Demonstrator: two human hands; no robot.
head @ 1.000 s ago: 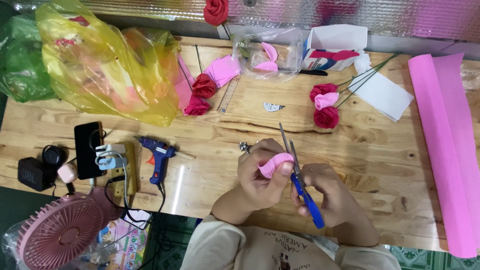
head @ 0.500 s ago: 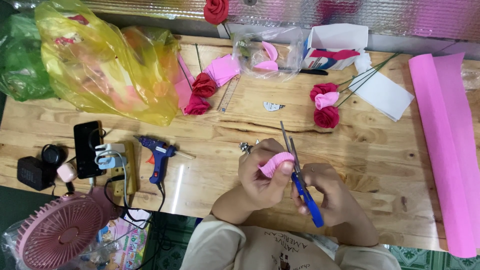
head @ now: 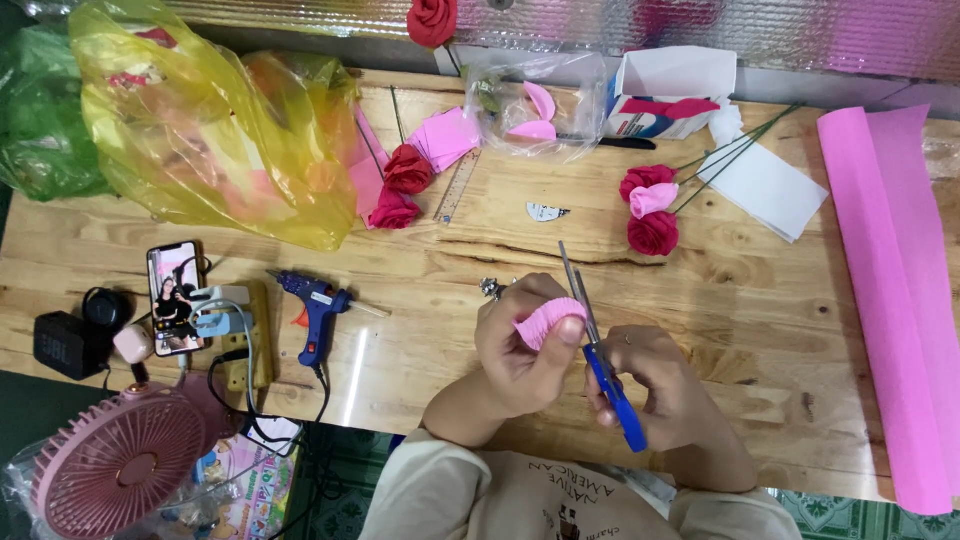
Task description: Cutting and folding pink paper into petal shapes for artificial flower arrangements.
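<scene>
- Right now the left hand (head: 520,345) pinches a folded strip of pink crepe paper (head: 549,321) between thumb and fingers, held just above the near part of the wooden table (head: 430,250).
- Beside it, the right hand (head: 655,385) has its fingers curled through the blue handles of the scissors (head: 598,350), whose blades lie against the strip's right edge and point away.
- Farther right, three paper roses (head: 648,205) on green stems lie near a pink crepe roll (head: 895,300).
- To the left, a blue glue gun (head: 315,310) rests beside a phone (head: 173,297).
</scene>
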